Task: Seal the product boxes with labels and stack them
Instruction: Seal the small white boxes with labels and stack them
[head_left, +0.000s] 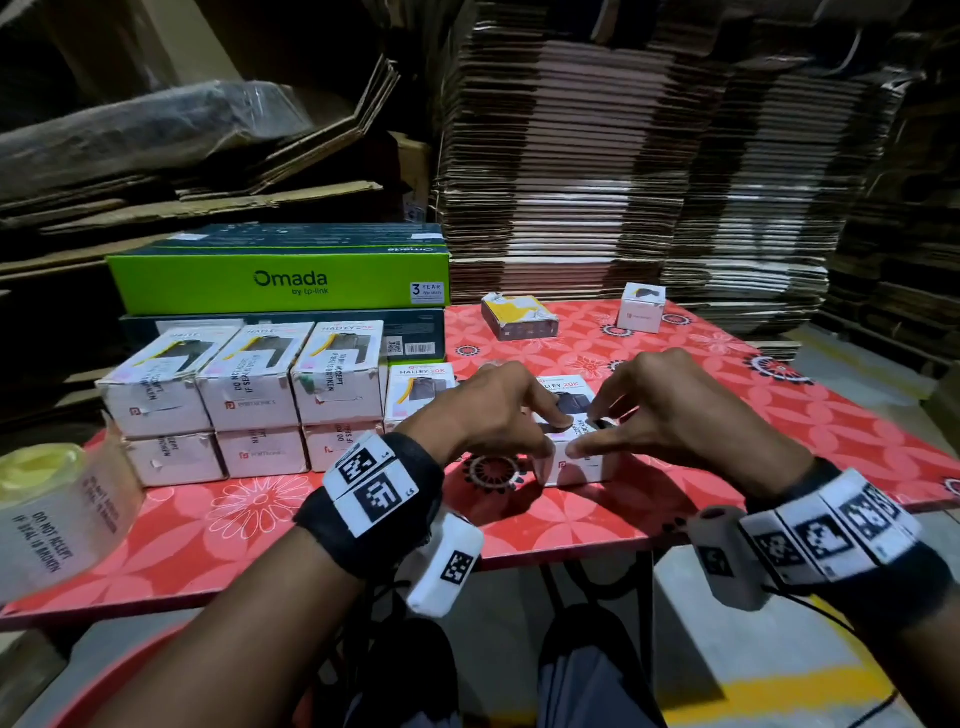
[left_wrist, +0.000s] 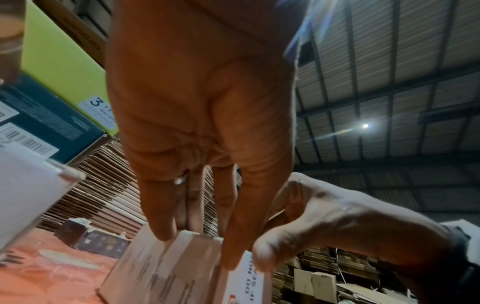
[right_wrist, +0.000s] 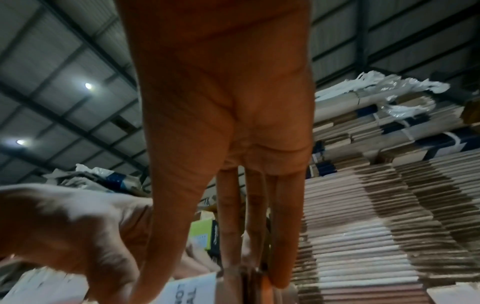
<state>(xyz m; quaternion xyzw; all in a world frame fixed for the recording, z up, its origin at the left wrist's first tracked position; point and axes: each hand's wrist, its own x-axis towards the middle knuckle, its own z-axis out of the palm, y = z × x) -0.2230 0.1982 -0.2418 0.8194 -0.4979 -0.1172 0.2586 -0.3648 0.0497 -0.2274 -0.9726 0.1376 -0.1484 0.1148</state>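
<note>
A small white product box (head_left: 589, 470) stands on the red floral table (head_left: 249, 525), just in front of me. A white seal label (head_left: 581, 429) printed "DO NOT ACCEPT IF SEAL IS BROKEN" runs over its top front edge. My left hand (head_left: 548, 434) presses the box from the left, forefinger on top and thumb on the front face. My right hand (head_left: 587, 434) does the same from the right. In the left wrist view the left hand (left_wrist: 197, 250) has straight fingers touching the box (left_wrist: 161, 273), the thumb beside the label (left_wrist: 249, 275). In the right wrist view the right hand (right_wrist: 213, 288) lies on the label (right_wrist: 192, 290).
Sealed white boxes (head_left: 249, 400) are stacked two high at the left, with one more box (head_left: 421, 389) beside them. Behind them lies a green Omada carton (head_left: 280, 278). A label roll (head_left: 57, 514) sits far left. Two loose boxes (head_left: 519, 317) (head_left: 641, 309) sit at the back. Flat cardboard stacks (head_left: 623, 156) wall the rear.
</note>
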